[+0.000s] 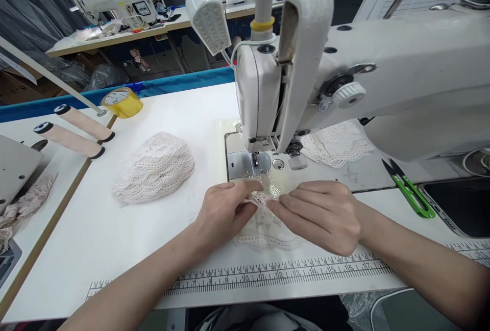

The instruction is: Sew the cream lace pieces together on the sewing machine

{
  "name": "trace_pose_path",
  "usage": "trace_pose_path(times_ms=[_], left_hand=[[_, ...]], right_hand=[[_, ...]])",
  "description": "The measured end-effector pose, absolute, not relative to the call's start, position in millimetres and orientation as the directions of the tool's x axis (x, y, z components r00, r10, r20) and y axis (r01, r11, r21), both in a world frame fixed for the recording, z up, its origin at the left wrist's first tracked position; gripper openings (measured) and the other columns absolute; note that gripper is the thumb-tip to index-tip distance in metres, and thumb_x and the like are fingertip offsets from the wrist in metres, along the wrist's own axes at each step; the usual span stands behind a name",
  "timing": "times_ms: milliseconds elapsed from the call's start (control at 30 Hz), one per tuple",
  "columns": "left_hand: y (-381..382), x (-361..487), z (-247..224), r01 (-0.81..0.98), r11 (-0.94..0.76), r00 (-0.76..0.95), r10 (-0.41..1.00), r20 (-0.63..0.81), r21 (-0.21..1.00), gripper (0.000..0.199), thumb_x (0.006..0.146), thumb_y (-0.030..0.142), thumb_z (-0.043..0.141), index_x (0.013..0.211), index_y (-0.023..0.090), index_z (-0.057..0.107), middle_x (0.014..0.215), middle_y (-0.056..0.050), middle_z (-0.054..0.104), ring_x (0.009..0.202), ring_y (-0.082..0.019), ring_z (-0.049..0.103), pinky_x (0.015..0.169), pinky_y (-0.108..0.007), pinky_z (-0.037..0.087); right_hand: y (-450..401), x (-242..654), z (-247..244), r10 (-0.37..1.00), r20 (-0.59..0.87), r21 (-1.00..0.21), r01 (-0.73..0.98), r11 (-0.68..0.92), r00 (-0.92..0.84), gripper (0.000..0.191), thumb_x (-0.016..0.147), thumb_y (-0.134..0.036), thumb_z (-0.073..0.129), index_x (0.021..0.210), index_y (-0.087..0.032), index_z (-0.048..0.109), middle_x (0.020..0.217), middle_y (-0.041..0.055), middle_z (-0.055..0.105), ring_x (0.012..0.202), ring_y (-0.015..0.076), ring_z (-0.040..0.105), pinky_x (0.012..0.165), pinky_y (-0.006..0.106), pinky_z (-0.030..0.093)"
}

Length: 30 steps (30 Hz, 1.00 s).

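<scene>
A piece of cream lace (264,231) lies at the front of the sewing machine (264,91), its upper edge bunched between my two hands. My left hand (225,208) pinches that edge between thumb and fingers. From the other side, my right hand (321,216) closes on the same edge with its fingertips. Both hands are just in front of the metal needle plate (245,164) and the presser foot (255,160), and the lace is apart from the foot. Parts of the lace are hidden beneath my fingers.
A heap of cream lace (155,168) sits to the left, with more lace (335,142) behind the needle area. Green thread snips (413,188) and a phone (459,206) lie at right. Thread cones (71,139) and yellow tape (122,102) stand at left. A printed ruler (245,277) runs along the front.
</scene>
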<state>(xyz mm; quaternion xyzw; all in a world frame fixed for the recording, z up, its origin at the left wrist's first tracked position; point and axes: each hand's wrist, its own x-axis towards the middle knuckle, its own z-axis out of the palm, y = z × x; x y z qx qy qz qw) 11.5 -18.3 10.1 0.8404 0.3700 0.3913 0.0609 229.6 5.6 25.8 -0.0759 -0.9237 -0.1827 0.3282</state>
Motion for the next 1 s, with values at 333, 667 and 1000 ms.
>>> trace_pose_path(times_ms=[333, 667, 1000], left_hand=[[-18.0, 11.3, 8.3, 0.567, -0.743, 0.459, 0.644, 0.612, 0.355, 0.016, 0.085, 0.006, 0.048, 0.092, 0.018, 0.055, 0.059, 0.006, 0.060, 0.047, -0.007, 0.048, 0.050, -0.018, 0.043], [-18.9, 10.5, 4.6, 0.590, -0.735, 0.490, 0.654, 0.576, 0.334, 0.019, 0.090, 0.010, 0.049, 0.104, 0.017, 0.060, 0.063, 0.004, 0.066, 0.049, -0.009, 0.056, 0.053, -0.022, 0.048], [-28.4, 14.9, 25.0, 0.616, -0.446, 0.445, 0.877, 0.180, 0.650, 0.014, 0.087, 0.015, 0.056, 0.085, 0.021, 0.068, 0.054, 0.006, 0.060, 0.042, -0.008, 0.048, 0.041, -0.019, 0.037]], right_hand=[[5.8, 228.9, 28.6, 0.014, 0.640, 0.298, 0.265, 0.917, -0.768, 0.017, 0.084, -0.006, 0.060, 0.085, -0.019, 0.071, 0.067, 0.0006, 0.068, 0.064, 0.0133, 0.062, 0.051, 0.024, 0.051], [5.4, 230.6, 25.7, -0.074, 0.630, 0.381, 0.225, 0.897, -0.773, 0.018, 0.085, -0.008, 0.062, 0.095, -0.019, 0.071, 0.068, 0.0000, 0.067, 0.069, 0.0144, 0.064, 0.055, 0.025, 0.055], [3.8, 225.5, 28.6, 0.137, 0.665, 0.066, 0.239, 0.969, -0.734, 0.016, 0.087, -0.006, 0.059, 0.081, -0.019, 0.067, 0.056, -0.0033, 0.061, 0.049, 0.0102, 0.054, 0.043, 0.025, 0.042]])
